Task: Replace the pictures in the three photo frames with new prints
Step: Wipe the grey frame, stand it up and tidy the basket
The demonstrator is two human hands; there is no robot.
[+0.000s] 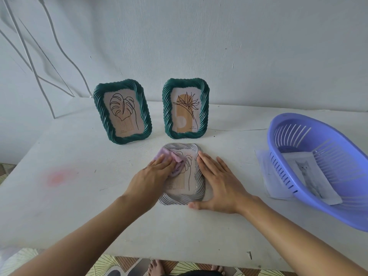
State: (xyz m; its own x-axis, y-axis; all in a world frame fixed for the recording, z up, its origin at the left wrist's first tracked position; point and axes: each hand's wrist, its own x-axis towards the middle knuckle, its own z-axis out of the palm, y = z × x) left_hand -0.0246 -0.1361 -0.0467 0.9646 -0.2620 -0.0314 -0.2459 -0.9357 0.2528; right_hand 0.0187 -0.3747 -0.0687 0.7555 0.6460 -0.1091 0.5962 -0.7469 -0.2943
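Left fingers (161, 163) pressing cloth (166, 153) on frame (200, 185), right fingers (209, 164) flat

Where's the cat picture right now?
In the head view the cat print is at the right, in the purple basket on the table, to the right of the silver frame.

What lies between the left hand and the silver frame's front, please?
A lilac cloth lies under the left hand on the silver frame, in the head view.
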